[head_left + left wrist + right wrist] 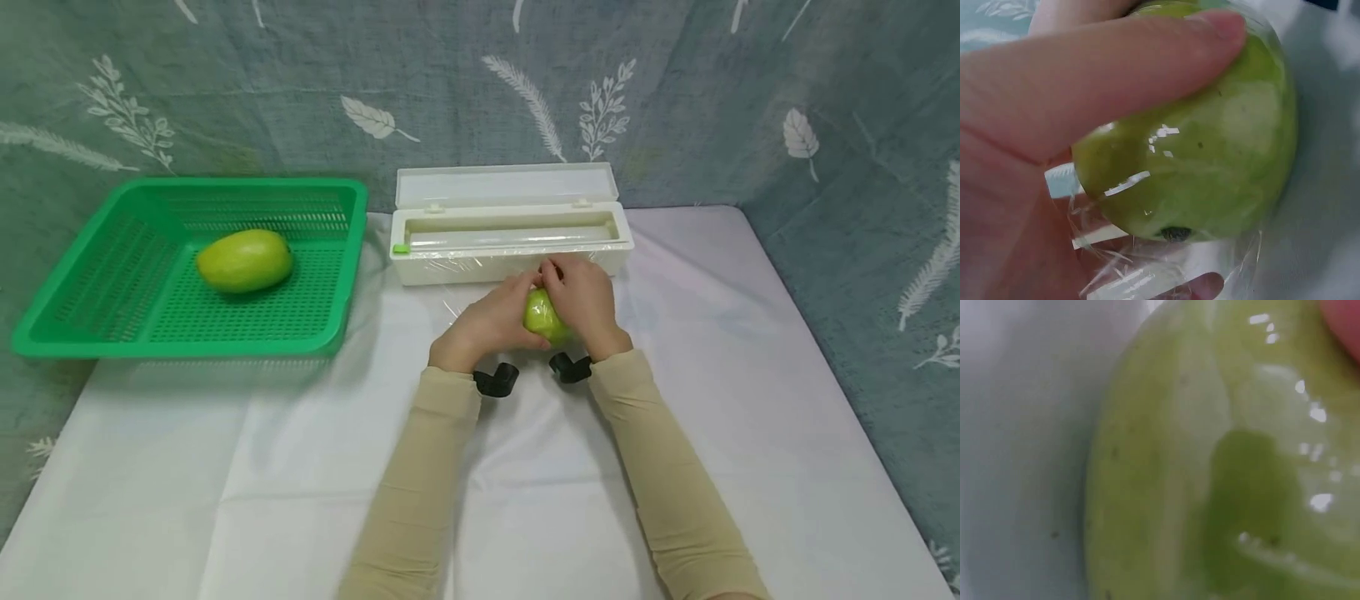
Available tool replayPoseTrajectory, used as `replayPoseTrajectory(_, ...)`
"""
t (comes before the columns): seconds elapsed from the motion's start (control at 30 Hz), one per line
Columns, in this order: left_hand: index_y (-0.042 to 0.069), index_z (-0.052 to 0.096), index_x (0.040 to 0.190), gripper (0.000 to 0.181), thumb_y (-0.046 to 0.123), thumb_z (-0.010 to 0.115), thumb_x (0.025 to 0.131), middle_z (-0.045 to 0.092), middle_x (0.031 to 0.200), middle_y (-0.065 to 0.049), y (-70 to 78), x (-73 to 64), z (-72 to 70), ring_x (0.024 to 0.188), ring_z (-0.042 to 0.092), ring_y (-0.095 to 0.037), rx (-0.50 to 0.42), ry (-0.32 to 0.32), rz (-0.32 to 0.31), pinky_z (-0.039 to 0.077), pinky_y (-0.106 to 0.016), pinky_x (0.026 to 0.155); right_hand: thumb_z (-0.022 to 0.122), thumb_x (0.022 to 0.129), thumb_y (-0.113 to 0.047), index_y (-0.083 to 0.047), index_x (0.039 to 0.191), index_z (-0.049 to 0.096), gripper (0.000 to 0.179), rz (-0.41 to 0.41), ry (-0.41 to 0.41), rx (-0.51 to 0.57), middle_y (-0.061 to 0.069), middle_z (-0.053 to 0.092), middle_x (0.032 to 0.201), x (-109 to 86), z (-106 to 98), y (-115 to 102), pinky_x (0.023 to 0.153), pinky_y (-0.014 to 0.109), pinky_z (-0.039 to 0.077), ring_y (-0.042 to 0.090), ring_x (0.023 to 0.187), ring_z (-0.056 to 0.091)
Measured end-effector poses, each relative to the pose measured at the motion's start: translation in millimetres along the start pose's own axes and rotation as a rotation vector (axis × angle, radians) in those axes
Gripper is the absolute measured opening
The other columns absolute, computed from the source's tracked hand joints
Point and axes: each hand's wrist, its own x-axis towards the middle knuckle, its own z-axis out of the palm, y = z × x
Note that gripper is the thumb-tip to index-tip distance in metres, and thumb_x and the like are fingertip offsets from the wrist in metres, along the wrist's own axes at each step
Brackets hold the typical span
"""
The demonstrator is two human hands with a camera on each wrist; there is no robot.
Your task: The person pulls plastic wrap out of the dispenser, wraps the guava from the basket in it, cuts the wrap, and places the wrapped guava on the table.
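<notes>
A green mango (546,315) wrapped in clear cling film lies between both hands, just in front of a white cling film box (510,268). My left hand (491,323) grips it from the left, thumb laid across its skin in the left wrist view. Loose, crumpled cling film (1141,275) gathers around the dark-tipped end of the mango. From the right, my right hand (587,302) bends over the far end, fingertips pinching the film close to the left fingers. The right wrist view shows mostly shiny mango skin (1210,462) and one fingertip (1344,325).
The box's lid (506,185) stands open, with a film roll (513,237) inside and a green slider (401,248) at its left end. To the left, a green basket (341,333) holds another mango (246,261). White cloth (300,500) covers the table.
</notes>
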Motion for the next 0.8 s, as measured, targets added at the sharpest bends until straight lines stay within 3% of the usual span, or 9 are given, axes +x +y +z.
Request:
replayPoseTrajectory(0.13, 0.020, 0.034, 0.128, 0.080, 0.042, 0.077, 0.063, 0.045, 0.117, 0.000, -6.5, 3.2, 0.9, 0.096, 0.048, -0.014, -0.042, 0.036, -0.008, 0.043, -0.035, 0.075, 0.040, 0.094, -0.031, -0.015, 0.098, 0.068, 0.032, -0.003, -0.084, 0.054, 0.004, 0.066, 0.090, -1.1, -13.8, -1.1, 0.067, 0.040, 0.045, 0.024, 0.077, 0.058)
replayPoseTrajectory(0.27, 0.019, 0.036, 0.127, 0.076, 0.041, 0.075, 0.065, 0.047, 0.111, 0.003, -11.5, 4.6, -1.8, 0.092, 0.049, -0.013, -0.110, 0.050, -0.008, 0.042, -0.033, 0.077, 0.043, 0.094, -0.031, -0.016, 0.110, 0.064, 0.031, -0.025, -0.187, 0.151, 0.003, 0.063, 0.106, -2.2, -31.3, -0.3, 0.080, 0.040, 0.043, 0.023, 0.095, 0.057)
replayPoseTrajectory(0.37, 0.019, 0.037, 0.125, 0.074, 0.040, 0.075, 0.066, 0.048, 0.109, 0.004, -14.2, 5.1, -3.0, 0.091, 0.049, -0.012, -0.152, 0.050, -0.012, 0.042, -0.033, 0.077, 0.045, 0.094, -0.029, -0.016, 0.116, 0.060, 0.030, -0.051, -0.181, 0.200, 0.002, 0.060, 0.114, -2.8, -38.5, 3.1, 0.086, 0.038, 0.041, 0.021, 0.104, 0.054)
replayPoseTrajectory(0.5, 0.020, 0.037, 0.128, 0.076, 0.040, 0.076, 0.066, 0.049, 0.113, 0.005, -18.6, 5.9, -1.8, 0.094, 0.049, -0.012, -0.204, 0.055, -0.030, 0.041, -0.033, 0.081, 0.047, 0.093, -0.022, -0.015, 0.111, 0.062, 0.025, -0.063, -0.113, 0.249, -0.001, 0.062, 0.106, -3.4, -42.9, 8.3, 0.082, 0.033, 0.044, 0.014, 0.097, 0.056)
replayPoseTrajectory(0.6, 0.021, 0.036, 0.129, 0.077, 0.039, 0.076, 0.066, 0.048, 0.116, 0.005, -22.9, 7.8, 0.3, 0.096, 0.048, -0.012, -0.240, 0.066, -0.037, 0.040, -0.033, 0.084, 0.046, 0.093, -0.017, -0.016, 0.108, 0.063, 0.023, -0.071, -0.109, 0.286, -0.003, 0.061, 0.099, -3.6, -45.8, 12.8, 0.080, 0.031, 0.044, 0.010, 0.092, 0.055)
replayPoseTrajectory(0.8, 0.022, 0.037, 0.131, 0.078, 0.042, 0.075, 0.067, 0.042, 0.124, 0.001, -27.3, 10.1, 1.7, 0.102, 0.046, -0.013, -0.276, 0.094, -0.031, 0.038, -0.033, 0.088, 0.050, 0.091, -0.017, -0.016, 0.113, 0.060, 0.024, -0.125, -0.274, 0.311, -0.003, 0.058, 0.109, -3.9, -47.0, 17.4, 0.085, 0.034, 0.041, 0.013, 0.101, 0.051)
